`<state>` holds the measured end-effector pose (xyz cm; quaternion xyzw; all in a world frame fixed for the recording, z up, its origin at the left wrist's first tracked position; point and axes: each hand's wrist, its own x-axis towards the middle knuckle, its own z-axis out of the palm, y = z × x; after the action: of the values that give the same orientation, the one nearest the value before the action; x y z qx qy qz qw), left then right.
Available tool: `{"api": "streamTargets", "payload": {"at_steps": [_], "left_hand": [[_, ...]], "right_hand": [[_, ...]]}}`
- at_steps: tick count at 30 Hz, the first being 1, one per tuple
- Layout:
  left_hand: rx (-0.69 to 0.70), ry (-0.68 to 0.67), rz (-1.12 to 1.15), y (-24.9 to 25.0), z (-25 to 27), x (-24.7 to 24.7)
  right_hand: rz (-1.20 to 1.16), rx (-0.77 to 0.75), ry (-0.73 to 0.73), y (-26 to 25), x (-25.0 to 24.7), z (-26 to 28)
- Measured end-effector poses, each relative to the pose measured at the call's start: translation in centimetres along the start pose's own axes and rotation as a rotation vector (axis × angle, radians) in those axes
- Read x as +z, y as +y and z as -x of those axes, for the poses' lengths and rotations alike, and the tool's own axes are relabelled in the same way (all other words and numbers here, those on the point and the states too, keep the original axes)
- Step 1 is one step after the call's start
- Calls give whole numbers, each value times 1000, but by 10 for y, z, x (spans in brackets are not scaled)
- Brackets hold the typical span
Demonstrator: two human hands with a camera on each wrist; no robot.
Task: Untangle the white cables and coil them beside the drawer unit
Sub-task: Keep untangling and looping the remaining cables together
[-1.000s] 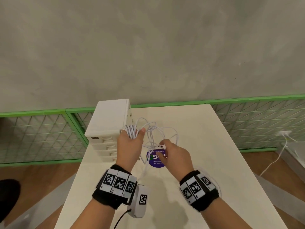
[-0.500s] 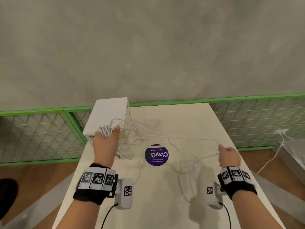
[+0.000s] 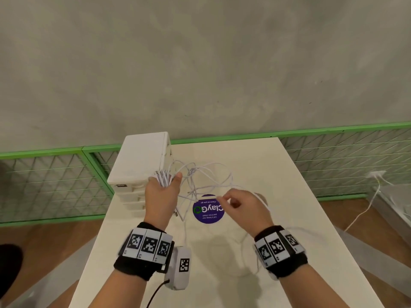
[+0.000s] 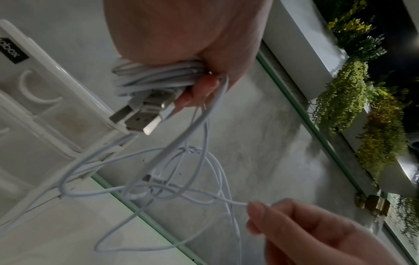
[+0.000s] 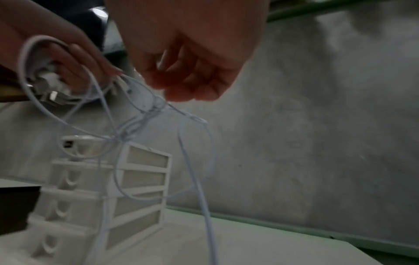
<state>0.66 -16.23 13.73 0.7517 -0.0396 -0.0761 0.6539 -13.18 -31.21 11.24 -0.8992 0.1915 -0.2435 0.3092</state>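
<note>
My left hand (image 3: 163, 188) is raised beside the white drawer unit (image 3: 139, 162) and grips a coil of white cable (image 3: 164, 178) wound round its fingers. In the left wrist view the coil (image 4: 156, 75) lies across the palm with two USB plugs (image 4: 140, 114) sticking out. Loose white cable loops (image 3: 200, 176) hang tangled between the hands, knotted in mid-air (image 4: 190, 149). My right hand (image 3: 241, 204) pinches one strand (image 4: 240, 203) of that tangle above the purple sticker (image 3: 208, 210); that strand runs on over the back of the hand. The drawer unit (image 5: 108, 188) has several drawers.
The cream table (image 3: 278, 252) ends at a green-framed mesh fence (image 3: 333, 158) and a grey wall. A separate white cord (image 3: 364, 210) hangs from a socket at the right, off the table. Wooden floor lies on both sides.
My right hand, stretched out to the far right half a second ago, has come back towards the centre with the strand. The left hand has shifted right, close to the unit's right corner.
</note>
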Motion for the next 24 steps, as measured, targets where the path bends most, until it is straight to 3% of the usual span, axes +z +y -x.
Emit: {"api": "streamTargets", "payload": {"at_steps": [2, 4, 9, 16, 21, 24], "left_hand": [[9, 6, -4, 1, 3, 1], [33, 0, -13, 2, 5, 1], [38, -16, -24, 3, 10, -2], [67, 83, -79, 7, 3, -19], [56, 78, -135, 1, 2, -13], [53, 130, -115, 5, -3, -16]], "right_hand": [[-105, 52, -119, -8, 9, 0], [-261, 135, -128, -7, 18, -5], [-172, 312, -188, 12, 30, -13], [-728, 572, -18, 52, -2, -16], [-806, 631, 81, 69, -2, -6], [-845, 789, 173, 86, 2, 0]]}}
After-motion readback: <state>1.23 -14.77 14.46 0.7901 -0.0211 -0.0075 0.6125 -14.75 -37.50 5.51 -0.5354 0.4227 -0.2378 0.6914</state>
